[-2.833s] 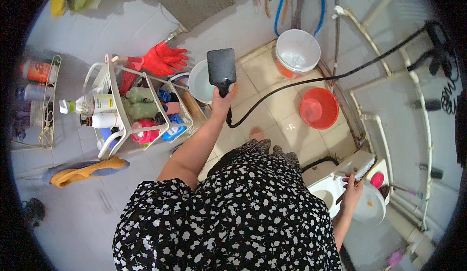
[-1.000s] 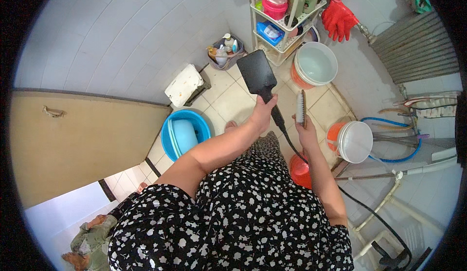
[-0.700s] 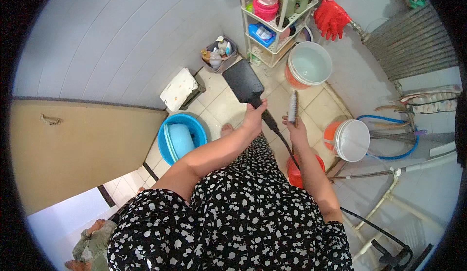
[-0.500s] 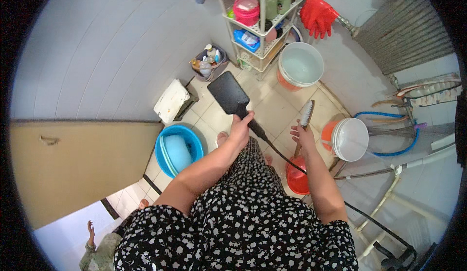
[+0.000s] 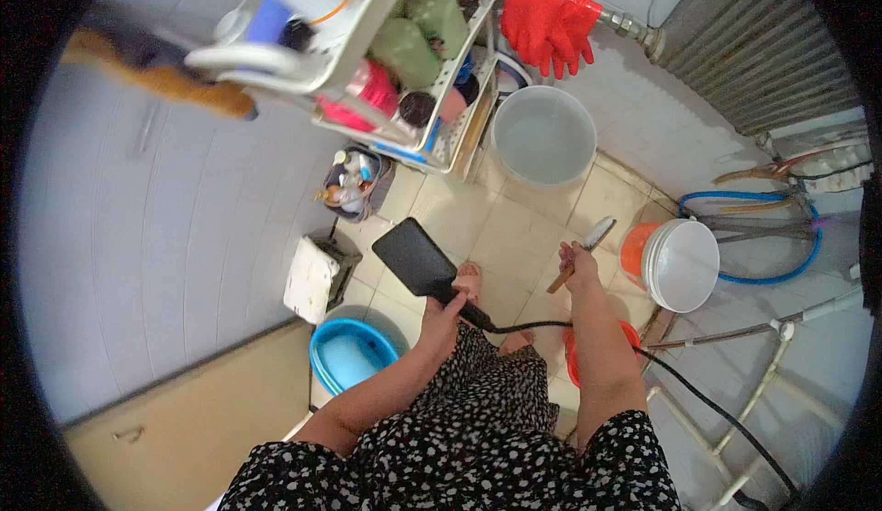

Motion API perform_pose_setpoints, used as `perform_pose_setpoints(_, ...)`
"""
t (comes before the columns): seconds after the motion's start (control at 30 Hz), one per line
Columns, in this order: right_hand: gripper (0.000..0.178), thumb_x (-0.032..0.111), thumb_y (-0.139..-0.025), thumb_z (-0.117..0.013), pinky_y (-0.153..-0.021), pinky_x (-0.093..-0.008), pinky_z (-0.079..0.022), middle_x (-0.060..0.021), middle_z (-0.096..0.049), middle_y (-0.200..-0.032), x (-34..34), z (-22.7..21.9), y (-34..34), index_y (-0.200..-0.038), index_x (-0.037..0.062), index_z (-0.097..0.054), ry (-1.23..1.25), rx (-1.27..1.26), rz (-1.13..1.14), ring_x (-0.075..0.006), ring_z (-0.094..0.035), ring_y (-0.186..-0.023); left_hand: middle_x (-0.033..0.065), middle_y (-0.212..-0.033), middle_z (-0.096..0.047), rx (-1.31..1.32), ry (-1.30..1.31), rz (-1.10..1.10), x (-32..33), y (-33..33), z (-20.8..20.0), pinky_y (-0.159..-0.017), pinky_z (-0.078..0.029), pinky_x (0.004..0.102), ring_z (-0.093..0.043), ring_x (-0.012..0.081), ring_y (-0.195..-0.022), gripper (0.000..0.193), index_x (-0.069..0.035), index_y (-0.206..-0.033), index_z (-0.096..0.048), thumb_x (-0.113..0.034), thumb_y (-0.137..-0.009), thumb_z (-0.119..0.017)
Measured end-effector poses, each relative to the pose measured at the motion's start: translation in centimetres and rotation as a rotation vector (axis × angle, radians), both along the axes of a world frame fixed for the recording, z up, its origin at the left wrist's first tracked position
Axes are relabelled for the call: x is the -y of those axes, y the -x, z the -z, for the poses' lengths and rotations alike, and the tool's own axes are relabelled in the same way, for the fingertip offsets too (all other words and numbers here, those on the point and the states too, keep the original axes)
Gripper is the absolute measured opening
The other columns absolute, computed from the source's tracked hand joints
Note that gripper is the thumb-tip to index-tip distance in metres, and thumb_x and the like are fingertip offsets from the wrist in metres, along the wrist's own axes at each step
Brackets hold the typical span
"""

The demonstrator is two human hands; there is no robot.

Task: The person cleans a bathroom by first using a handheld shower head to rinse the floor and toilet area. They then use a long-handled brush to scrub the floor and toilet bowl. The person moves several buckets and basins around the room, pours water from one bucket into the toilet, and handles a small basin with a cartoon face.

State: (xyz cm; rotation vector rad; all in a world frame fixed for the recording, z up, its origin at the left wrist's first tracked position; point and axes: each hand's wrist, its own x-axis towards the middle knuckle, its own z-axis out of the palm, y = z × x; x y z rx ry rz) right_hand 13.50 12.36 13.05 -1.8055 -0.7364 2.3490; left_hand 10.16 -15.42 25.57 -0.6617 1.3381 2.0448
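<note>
Held apart, slanting outward

With left grip (image 5: 445, 318), clasping a black flat-headed tool (image 5: 415, 258) by its lower end, head toward upper left, black hose (image 5: 533, 325) toward the right. With right grip (image 5: 578, 267), farther right, pinching a brush (image 5: 600, 233): long axis from lower-left wooden handle (image 5: 559, 280) to upper-right bristled end, just left of the white bucket (image 5: 684, 265).

Shower head (image 5: 413, 256) left of brush (image 5: 600, 233); basin (image 5: 316, 357) before stool (image 5: 311, 278); shelf (image 5: 331, 75) left of far bucket (image 5: 544, 98).
</note>
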Motion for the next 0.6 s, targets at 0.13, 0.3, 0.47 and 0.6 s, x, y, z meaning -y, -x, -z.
perform_pose_setpoints(0.13, 0.014, 0.020, -0.090, -0.046, -0.045, -0.0248, -0.040, -0.0086, -0.059, -0.084, -1.9, 6.8, 4.0, -0.100, 0.0095, -0.044, 0.027, -0.011, 0.147, -0.0133, -0.050, -0.055, 0.0038, -0.102, -0.054, -0.050, 0.077, 0.169, -0.7, 2.5, 2.6, -0.092, -0.036, 0.0314, -0.049, 0.0172, -0.103, 0.025, -0.008, -0.106, -0.046, -0.002, -0.084, -0.054)
perform_pose_setpoints(0.3, 0.022, 0.024, -0.086, -0.057, -0.041, -0.0245, -0.036, -0.0062, -0.051, -0.071, -3.3, 12.7, 10.6, -0.097, 0.0107, -0.044, 0.066, -0.011, 0.333, -0.0119, -0.040, -0.045, 0.0042, -0.105, -0.053, -0.023, 0.179, 0.175, -1.1, 3.1, 7.5, -0.094, -0.035, 0.0334, -0.049, 0.0184, -0.103, 0.022, -0.008, -0.103, -0.048, 0.001, -0.083, -0.052)
perform_pose_setpoints(0.47, 0.024, 0.022, -0.079, -0.065, -0.042, -0.0274, -0.034, -0.0029, -0.040, -0.062, -3.5, 19.2, 15.1, -0.077, 0.0061, -0.048, -0.045, -0.080, 0.295, -0.0152, -0.038, -0.045, 0.0061, -0.103, -0.056, 0.006, 0.241, 0.169, -0.9, 3.2, 9.7, -0.095, -0.035, 0.0331, -0.050, 0.0188, -0.103, 0.023, -0.005, -0.103, -0.049, 0.004, -0.082, -0.051)
perform_pose_setpoints(0.6, 0.024, 0.014, -0.071, -0.067, -0.042, -0.0288, -0.033, -0.0037, -0.041, -0.062, -3.9, 20.4, 15.9, -0.078, 0.0030, -0.047, -0.071, 0.071, 0.233, -0.0157, -0.039, -0.047, 0.0072, -0.105, -0.055, -0.041, 0.275, 0.166, -0.5, 2.9, 10.7, -0.095, -0.035, 0.0363, -0.050, 0.0213, -0.104, 0.024, -0.006, -0.104, -0.048, 0.002, -0.082, -0.051)
